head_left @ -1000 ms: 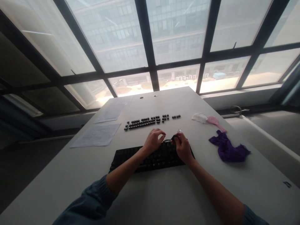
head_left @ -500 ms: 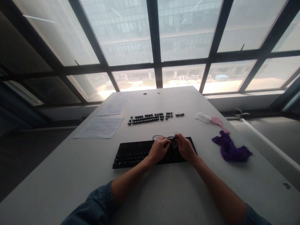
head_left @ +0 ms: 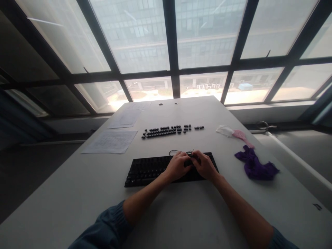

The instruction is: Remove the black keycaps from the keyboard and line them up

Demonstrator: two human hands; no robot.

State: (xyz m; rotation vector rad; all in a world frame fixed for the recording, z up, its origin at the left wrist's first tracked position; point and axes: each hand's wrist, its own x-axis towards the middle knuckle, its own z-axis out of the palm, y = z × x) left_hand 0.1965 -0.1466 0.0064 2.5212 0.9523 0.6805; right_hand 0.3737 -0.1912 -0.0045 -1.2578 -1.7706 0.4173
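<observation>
Left hand [head_left: 178, 165]: rests on the right half of the black keyboard, fingers curled; what it grips cannot be told.
Right hand [head_left: 204, 165]: just beside the left, fingers bent over a small wire tool too tiny to make out; grip unclear.
Keyboard [head_left: 147, 169]: lies flat on the white bench [head_left: 181, 214], under both hands.
Cable [head_left: 174, 151]: thin loop at the keyboard's far edge.
Purple cloth [head_left: 255, 166]: right of the keyboard.
Pink brush [head_left: 241, 136]: beyond the cloth.
Keycaps [head_left: 166, 130]: rows farther back.
Papers [head_left: 110, 141]: far left.
</observation>
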